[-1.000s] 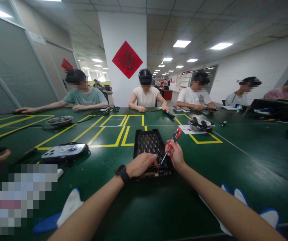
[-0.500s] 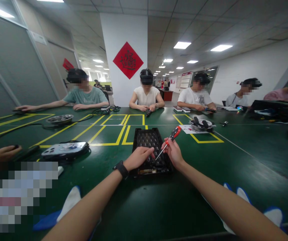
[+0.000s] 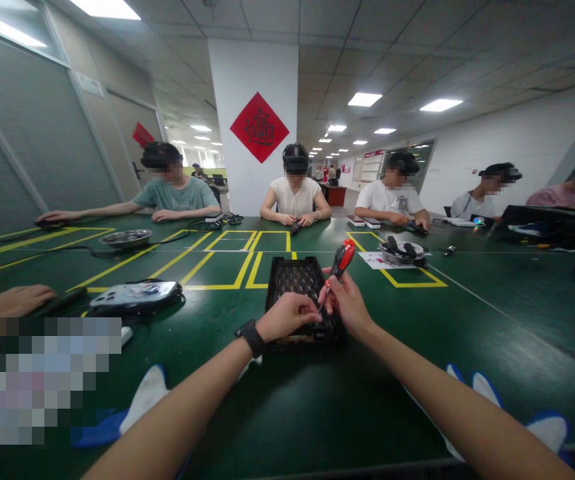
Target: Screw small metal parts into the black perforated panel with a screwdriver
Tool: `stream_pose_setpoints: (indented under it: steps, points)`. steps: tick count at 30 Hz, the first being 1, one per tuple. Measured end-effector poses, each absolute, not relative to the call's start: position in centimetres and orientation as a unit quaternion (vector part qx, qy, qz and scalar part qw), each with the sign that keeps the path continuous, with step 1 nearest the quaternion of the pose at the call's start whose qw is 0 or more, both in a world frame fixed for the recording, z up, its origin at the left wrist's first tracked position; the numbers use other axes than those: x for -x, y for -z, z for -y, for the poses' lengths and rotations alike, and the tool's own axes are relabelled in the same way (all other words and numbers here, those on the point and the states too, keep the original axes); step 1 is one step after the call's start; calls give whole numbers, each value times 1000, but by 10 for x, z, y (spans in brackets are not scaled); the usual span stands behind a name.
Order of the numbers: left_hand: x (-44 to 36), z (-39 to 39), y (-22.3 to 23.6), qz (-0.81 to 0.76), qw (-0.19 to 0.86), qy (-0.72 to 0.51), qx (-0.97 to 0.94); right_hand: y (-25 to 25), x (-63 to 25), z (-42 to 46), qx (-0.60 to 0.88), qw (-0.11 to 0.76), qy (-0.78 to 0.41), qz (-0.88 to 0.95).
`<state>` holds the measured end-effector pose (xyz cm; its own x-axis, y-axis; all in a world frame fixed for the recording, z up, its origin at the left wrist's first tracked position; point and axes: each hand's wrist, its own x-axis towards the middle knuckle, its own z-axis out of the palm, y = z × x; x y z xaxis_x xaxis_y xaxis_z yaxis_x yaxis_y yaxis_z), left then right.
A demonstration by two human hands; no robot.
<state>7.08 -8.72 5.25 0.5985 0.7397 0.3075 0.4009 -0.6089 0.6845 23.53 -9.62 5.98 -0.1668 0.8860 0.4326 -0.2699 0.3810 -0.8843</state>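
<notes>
The bare left hand [image 3: 287,317] covered part of the black rectangular plastic case [image 3: 271,285]; beside its fingers, the tip of the red-and-black-handled metal screwdriver [image 3: 342,257] was indistinct. The forearms partly hid 2 white-and-blue gloves [image 3: 145,398].

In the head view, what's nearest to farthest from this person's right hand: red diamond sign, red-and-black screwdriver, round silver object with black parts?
1. Red-and-black screwdriver: in the right hand.
2. Round silver object: ahead, rightward, on the green table.
3. Red diamond sign: farthest back, on the white pillar.
</notes>
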Motion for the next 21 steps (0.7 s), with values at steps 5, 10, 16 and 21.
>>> stream_pose_setpoints:
  steps: [5,10,16,21]
  points:
    - [-69,88,-56,-311,258,-286,-869,-57,-233,96,232,577,-555,553]
    - [-61,80,-57,-293,304,-272,-865,-57,-231,98,228,578,-544,565]
    - [-57,73,-49,-281,357,-288,-843,-56,-230,100,237,576,-527,579]
    - [-57,77,-50,-267,371,-293,-839,-55,-231,100,217,567,-546,577]
